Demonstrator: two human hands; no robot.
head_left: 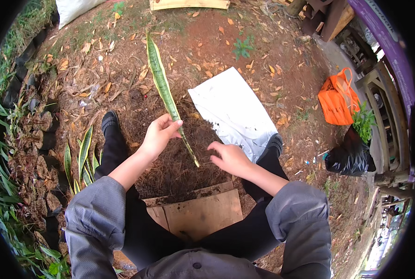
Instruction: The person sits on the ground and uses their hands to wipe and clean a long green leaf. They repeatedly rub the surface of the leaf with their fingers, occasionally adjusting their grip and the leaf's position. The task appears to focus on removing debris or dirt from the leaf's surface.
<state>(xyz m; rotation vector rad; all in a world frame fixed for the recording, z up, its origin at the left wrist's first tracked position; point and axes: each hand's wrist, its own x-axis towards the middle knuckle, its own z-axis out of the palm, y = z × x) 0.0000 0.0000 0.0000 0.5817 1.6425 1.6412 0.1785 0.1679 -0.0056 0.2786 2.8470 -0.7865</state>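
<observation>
Between thumb and fingers my left hand (pixel 160 136) pinches a long snake plant leaf (pixel 160 76), green with yellow edges. Its tip points up and away, and its narrow pale lower end hangs down to the right. My right hand (pixel 230 158) hovers just right of that lower end, apart from it, with fingers partly curled and nothing visible in them. Beneath both hands lies a heap of dark fibrous soil and roots (pixel 170 169), partly on a flattened cardboard sheet (pixel 202 214) between my legs. A white plastic sack (pixel 235 107) with soil specks lies beyond my right hand.
More snake plant leaves (pixel 84 153) stand left of my left leg, near a row of black planting bags (pixel 49 169). Right are an orange bag (pixel 337 100), a black plastic bag (pixel 349 156) with a leafy plant, and wooden furniture (pixel 382 111). Dry leaves litter the ground.
</observation>
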